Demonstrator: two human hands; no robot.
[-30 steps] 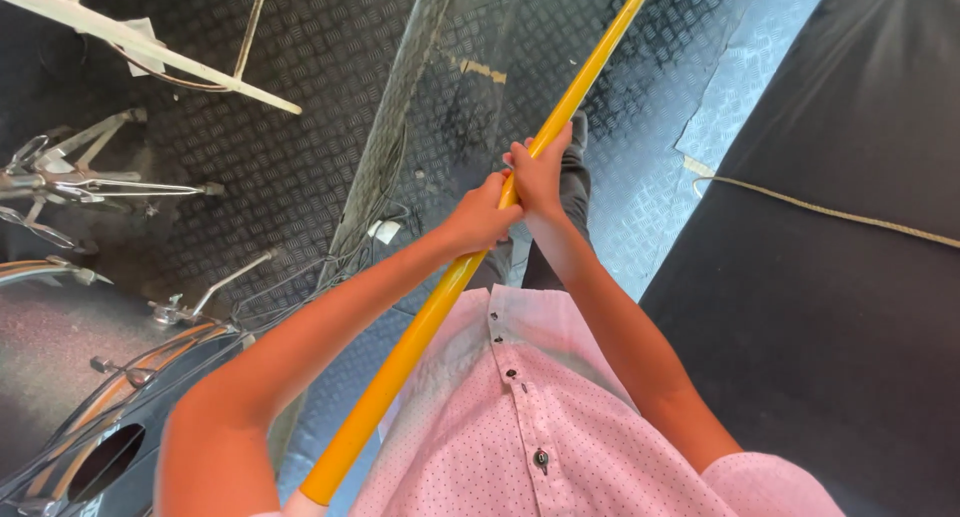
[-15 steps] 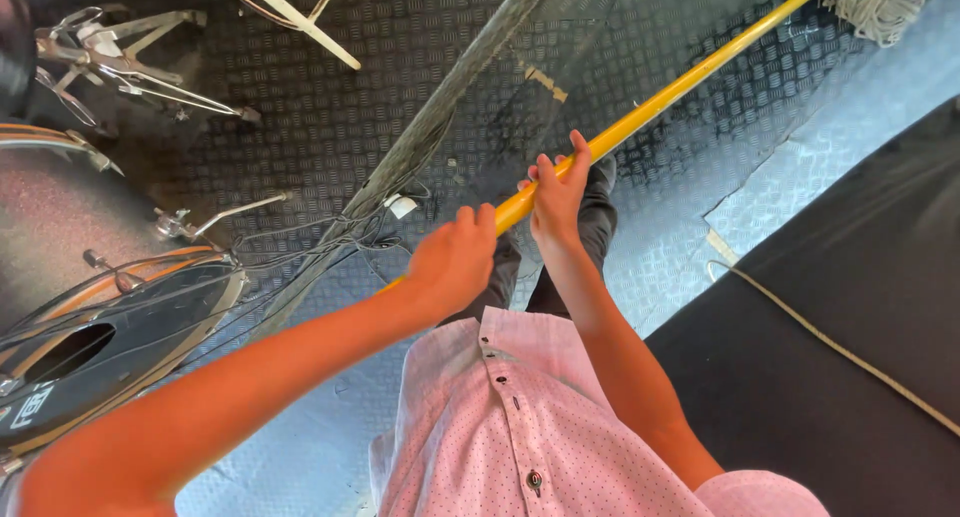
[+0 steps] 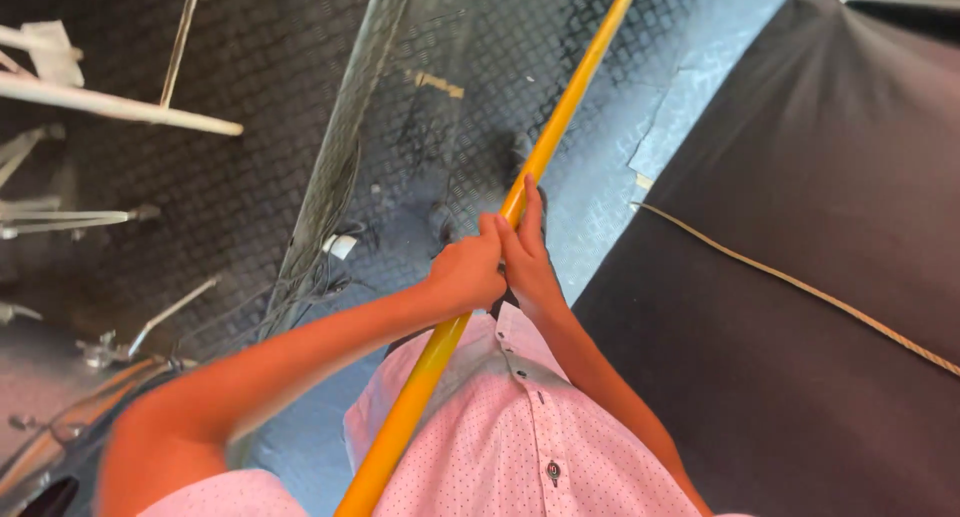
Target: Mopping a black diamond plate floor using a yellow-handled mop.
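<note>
Head view looks straight down my front. I hold a long yellow round pole (image 3: 560, 127) with both hands. It goes from low by my pink dotted button shirt (image 3: 520, 437) up and away over the floor, slanting to the right. My left hand (image 3: 466, 274) is shut around the pole, with its fingers (image 3: 490, 239) curled tight on it. My right hand (image 3: 527, 252) sits just beside it, touching it, with the fingers pressed long and flat up the pole. I think two hands close together keep such a long stick steady.

Under the pole is the dark bumpy metal floor (image 3: 250, 87). To my right lies a big black cloth mat (image 3: 800, 277) with a thin tan cord (image 3: 800, 289) across it. To my left stand thin silver metal stands (image 3: 100, 217) and a white bar (image 3: 120, 107). The far end of the pole is out of sight.
</note>
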